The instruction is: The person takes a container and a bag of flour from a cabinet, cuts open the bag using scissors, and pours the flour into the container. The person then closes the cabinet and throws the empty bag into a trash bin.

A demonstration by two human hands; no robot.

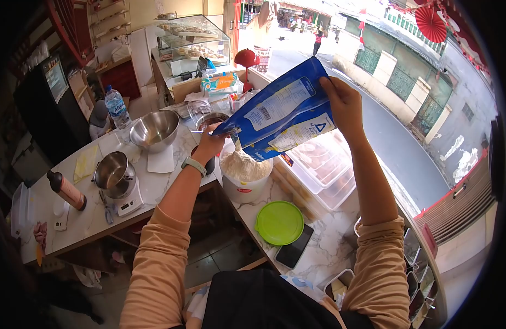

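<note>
A large blue bag (pixel 280 112) is tilted with its mouth down over a white tub (pixel 239 190). Pale powder that looks like flour (pixel 244 166) heaps up to the tub's rim, and some shows at the mouth of the bag. My right hand (pixel 343 104) grips the bag's raised end, thumb on the near face. At the lower left edge, by the mouth, my left hand (pixel 210 143) is closed on the bag; its fingertips are partly hidden. A green round lid (pixel 280 222) lies in front of the tub, touching a dark phone (pixel 295 248).
Right of the tub stands a clear lidded plastic box (pixel 324 170). On the left counter are a steel bowl (pixel 154 130), another metal bowl (pixel 115 170) on a white scale (pixel 130 203), a brown pump bottle (pixel 66 189) and a water bottle (pixel 117 107). A glass display case (pixel 195 41) stands behind.
</note>
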